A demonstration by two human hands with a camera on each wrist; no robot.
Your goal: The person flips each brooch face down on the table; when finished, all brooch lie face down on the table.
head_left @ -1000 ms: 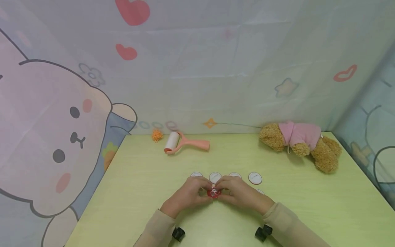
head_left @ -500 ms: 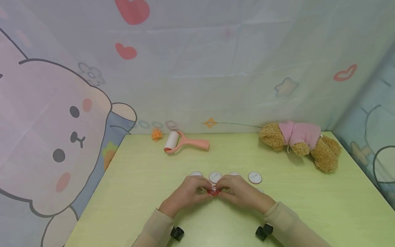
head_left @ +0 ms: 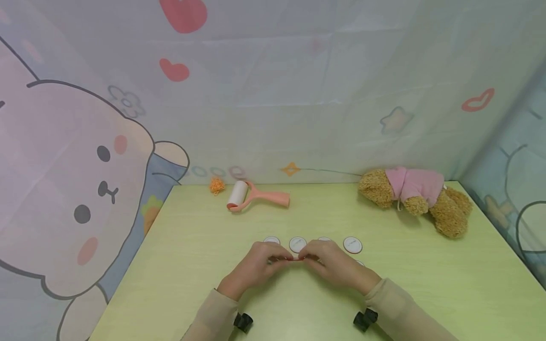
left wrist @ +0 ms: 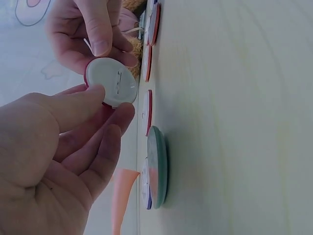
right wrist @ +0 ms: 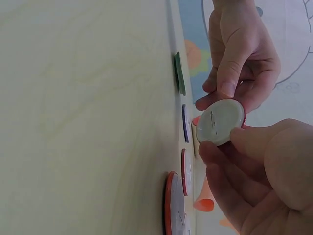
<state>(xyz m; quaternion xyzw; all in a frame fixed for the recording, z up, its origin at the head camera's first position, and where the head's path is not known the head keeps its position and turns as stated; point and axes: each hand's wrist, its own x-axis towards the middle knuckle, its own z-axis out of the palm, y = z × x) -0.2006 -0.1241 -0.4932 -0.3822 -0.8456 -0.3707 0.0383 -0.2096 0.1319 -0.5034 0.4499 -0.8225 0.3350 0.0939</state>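
A round button badge [left wrist: 107,78] with a red edge is pinched between both hands above the table. Its white back with a metal pin shows in both wrist views; in the head view only a thin red edge [head_left: 295,259] appears. My left hand [head_left: 259,265] grips one side between thumb and fingers. On the opposite side, my right hand [head_left: 334,263] holds it the same way. Just beyond the hands lie several more badges, white backs up, such as one badge [head_left: 297,244] and another badge [head_left: 352,245]. A green badge [left wrist: 157,169] shows in the left wrist view.
Behind the badges a pink lint roller [head_left: 268,197] lies near the back edge, beside an orange tuft [head_left: 217,186]. A teddy bear [head_left: 415,189] in a pink top lies at the back right. A printed cloth [head_left: 273,94] hangs behind the pale yellow table [head_left: 192,246].
The held badge has tilted, its red printed face turning out of the head view until it is nearly edge-on. Both hands have stayed almost in place.
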